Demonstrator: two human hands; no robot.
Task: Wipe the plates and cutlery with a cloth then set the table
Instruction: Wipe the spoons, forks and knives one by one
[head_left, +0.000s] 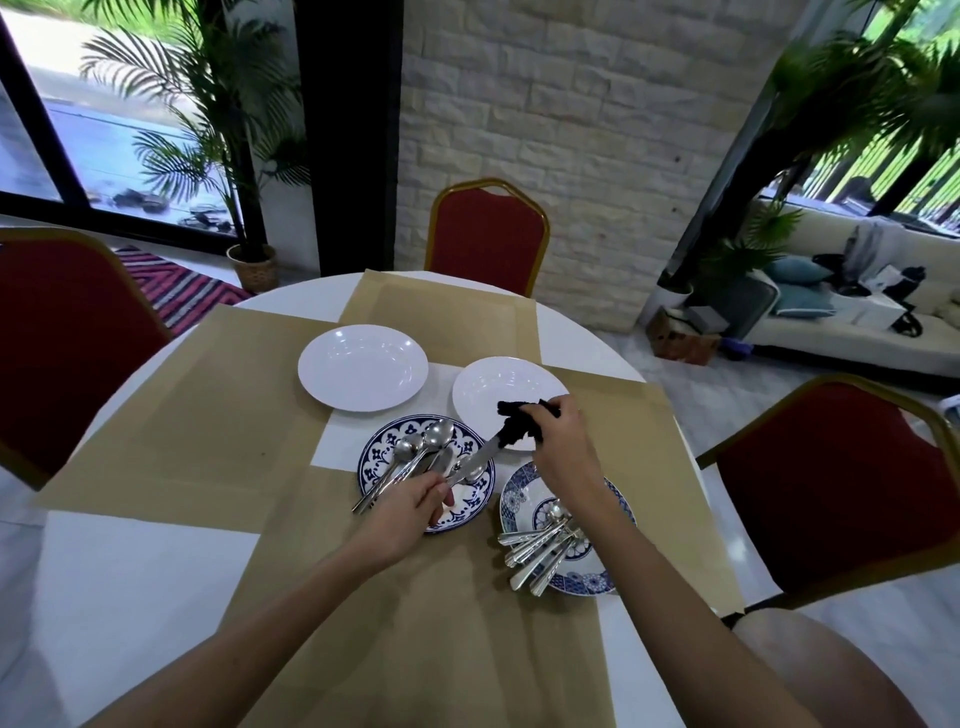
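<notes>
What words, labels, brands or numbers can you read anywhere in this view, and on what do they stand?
No text can be read anywhere in this view.
blue patterned plate and blue patterned bowl: ornament only, no lettering.
knife: any maker's stamp is too small to tell.
black cloth: plain, no tag visible.
white box on the sofa: too small and blurred to read.
</notes>
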